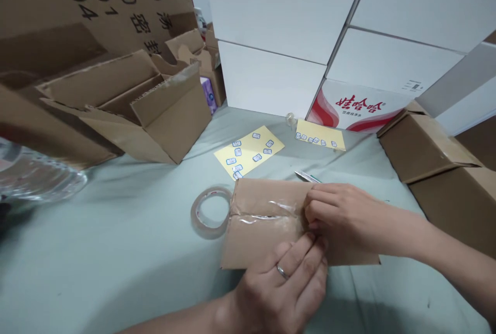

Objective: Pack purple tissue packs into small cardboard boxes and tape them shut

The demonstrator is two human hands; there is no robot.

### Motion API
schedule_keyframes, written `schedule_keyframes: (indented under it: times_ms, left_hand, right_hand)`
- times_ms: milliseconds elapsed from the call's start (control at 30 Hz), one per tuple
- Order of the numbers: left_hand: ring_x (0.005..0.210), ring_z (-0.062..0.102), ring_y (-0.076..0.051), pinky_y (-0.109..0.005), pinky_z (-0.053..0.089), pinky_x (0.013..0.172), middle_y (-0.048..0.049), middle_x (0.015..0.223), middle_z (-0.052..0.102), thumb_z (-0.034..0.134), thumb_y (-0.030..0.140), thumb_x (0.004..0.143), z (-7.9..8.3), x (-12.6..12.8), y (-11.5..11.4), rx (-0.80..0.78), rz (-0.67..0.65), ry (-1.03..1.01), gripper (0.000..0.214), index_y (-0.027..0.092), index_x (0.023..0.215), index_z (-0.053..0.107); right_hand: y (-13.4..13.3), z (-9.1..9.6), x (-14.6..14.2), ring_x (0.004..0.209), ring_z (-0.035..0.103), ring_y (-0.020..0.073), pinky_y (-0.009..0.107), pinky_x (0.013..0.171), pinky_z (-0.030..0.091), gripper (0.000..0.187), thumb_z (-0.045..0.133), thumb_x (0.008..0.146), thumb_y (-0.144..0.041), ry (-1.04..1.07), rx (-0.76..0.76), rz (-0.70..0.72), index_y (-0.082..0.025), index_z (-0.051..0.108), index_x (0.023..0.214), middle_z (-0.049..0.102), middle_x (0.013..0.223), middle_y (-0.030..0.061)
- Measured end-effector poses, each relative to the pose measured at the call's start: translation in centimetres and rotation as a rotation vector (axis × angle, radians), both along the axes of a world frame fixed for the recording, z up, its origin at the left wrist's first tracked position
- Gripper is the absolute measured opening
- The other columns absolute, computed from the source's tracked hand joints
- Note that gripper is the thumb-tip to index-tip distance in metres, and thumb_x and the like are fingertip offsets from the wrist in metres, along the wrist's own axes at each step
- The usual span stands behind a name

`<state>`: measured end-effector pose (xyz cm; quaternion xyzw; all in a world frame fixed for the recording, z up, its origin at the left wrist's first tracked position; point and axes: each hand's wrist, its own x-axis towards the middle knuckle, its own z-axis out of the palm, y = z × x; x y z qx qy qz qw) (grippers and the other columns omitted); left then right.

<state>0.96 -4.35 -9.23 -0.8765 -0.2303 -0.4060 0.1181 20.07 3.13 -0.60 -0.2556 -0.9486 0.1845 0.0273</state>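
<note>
A small flat cardboard box (256, 230) lies on the pale green table (116, 251), its seam covered with clear tape. My left hand (282, 287), a ring on one finger, lies flat on the box's near edge with fingers stretched out. My right hand (341, 215) comes in from the right, its fingers curled and pressed on the tape at the box's right side. A roll of clear tape (211, 212) lies just left of the box, touching it. Scissors or a pen (308, 176) peek out behind the box.
Two yellow sticker sheets (248, 153) (320, 135) lie farther back. Open brown cartons (127, 106) stand at the left, closed brown boxes (430, 153) at the right, white boxes (294, 39) behind. A clear plastic bottle (34, 179) lies at the far left.
</note>
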Motion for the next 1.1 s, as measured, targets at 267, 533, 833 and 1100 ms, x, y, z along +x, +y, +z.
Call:
schedule_keyframes:
  times_ms: [267,533,833,1100]
  left_hand:
    - [0.11,0.07,-0.018,-0.026,0.056,0.088,-0.0056,0.113,0.076,0.036,0.009,0.098,-0.1,0.1,0.1,0.025,0.008,-0.011,0.036,0.012,0.099,0.073]
    - [0.113,0.069,-0.02,-0.027,0.055,0.091,-0.0077,0.116,0.075,0.038,0.009,0.097,-0.5,0.0,0.0,0.048,-0.001,-0.005,0.035,0.011,0.102,0.073]
    - [0.107,0.07,-0.02,-0.028,0.056,0.084,-0.0081,0.111,0.076,0.044,0.01,0.095,-0.5,0.1,0.1,0.071,-0.008,-0.029,0.028,0.011,0.1,0.072]
    - [0.114,0.068,-0.029,-0.042,0.055,0.099,-0.0164,0.113,0.074,0.041,0.011,0.093,-0.3,-0.4,-0.4,0.03,0.065,0.042,0.031,0.008,0.106,0.069]
  right_hand:
    - [-0.1,-1.1,0.9,0.07,0.051,0.0126,0.025,0.063,0.039,0.015,0.045,0.093,-0.009,0.223,-0.262,-0.233,-0.02,0.048,0.082,0.06,0.079,0.0009]
    - [-2.3,-2.9,0.5,0.067,0.05,0.0137,0.027,0.063,0.041,0.021,0.043,0.099,-0.023,0.475,-0.179,-0.482,-0.02,0.047,0.079,0.055,0.074,0.0]
    - [-2.0,-0.4,0.7,0.083,0.06,0.0177,0.03,0.072,0.049,0.025,0.046,0.098,-0.027,0.216,-0.198,-0.357,-0.021,0.054,0.121,0.063,0.095,0.0059]
    - [-1.8,-2.6,-0.6,0.063,0.048,0.0132,0.026,0.057,0.038,0.022,0.042,0.096,-0.014,0.23,0.075,-0.225,-0.019,0.053,0.077,0.056,0.074,0.0031]
